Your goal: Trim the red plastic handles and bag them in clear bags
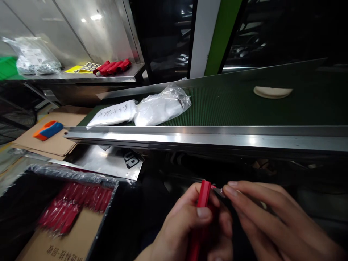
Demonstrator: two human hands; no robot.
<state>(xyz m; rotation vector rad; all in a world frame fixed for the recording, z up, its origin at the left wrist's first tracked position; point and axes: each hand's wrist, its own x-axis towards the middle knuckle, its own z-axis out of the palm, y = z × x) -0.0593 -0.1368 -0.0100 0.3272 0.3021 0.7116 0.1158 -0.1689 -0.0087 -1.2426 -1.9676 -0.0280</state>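
So in the head view the left hand (183, 223) had its fingers wrapped around a red part (204, 194) on the near side of the conveyor (217, 108), while the right hand (263, 206) was pinching what looked like a small blade (219, 191) right by its top end.

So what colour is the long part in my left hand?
The long part in your left hand is red; the head view shows it best.

Two plastic bags (161, 108) lie on the green conveyor belt (223, 103).
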